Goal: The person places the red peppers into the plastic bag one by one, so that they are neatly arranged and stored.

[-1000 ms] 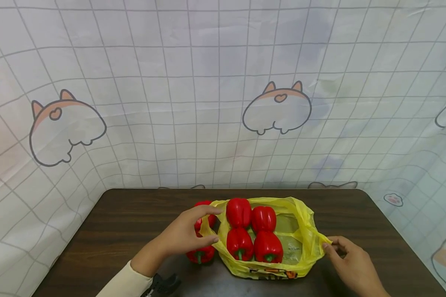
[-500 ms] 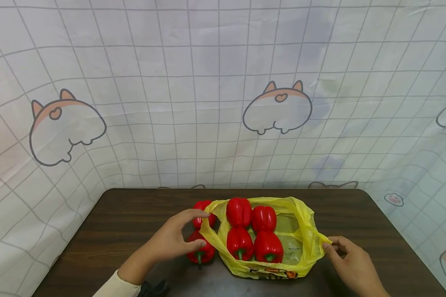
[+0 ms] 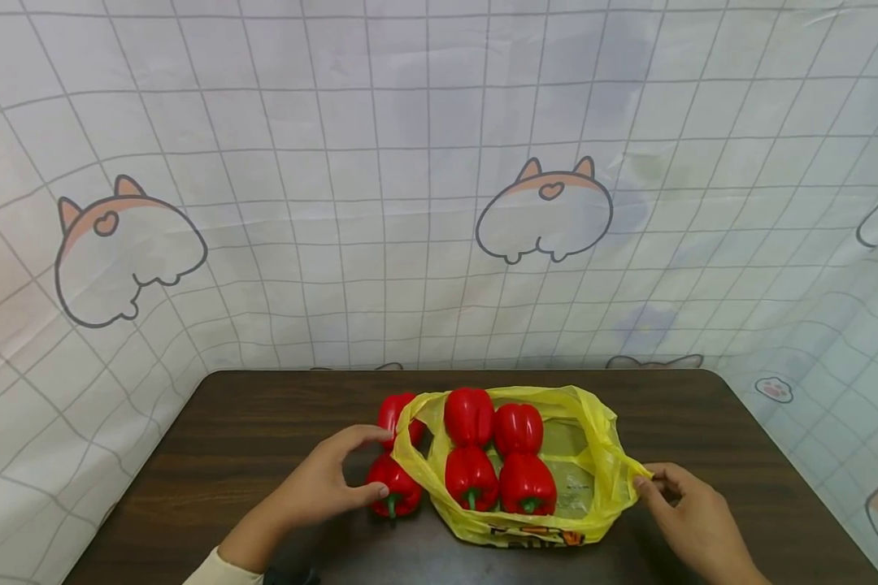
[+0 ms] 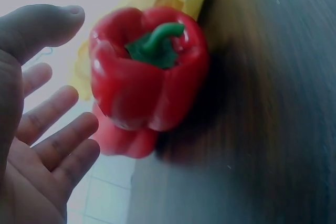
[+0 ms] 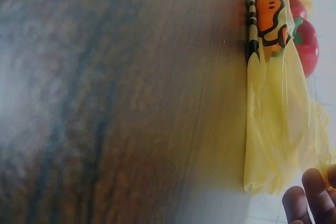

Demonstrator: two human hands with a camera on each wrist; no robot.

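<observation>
Your left hand has drawn back leftward from the bag's rim over the last second, and now stands beside the two red peppers outside it; your right hand has stayed in place. Nothing is in the left hand's grasp: its thumb and fingers are spread apart, around the near side of the front loose pepper. You cannot tell from these views whether the fingertips touch it. Its green stem faces toward you. Just behind it sits the back loose pepper, partly covered by the bag's left handle.

Your right hand pinches the right handle of the yellow plastic bag between thumb and fingers. With its mouth spread wide, the bag holds four more red peppers in its left and middle part, two at the back and two at the front. Black and orange print marks its near side. Everything rests on a dark wood-grain table, before a white grid-patterned cloth with cartoon animals.
</observation>
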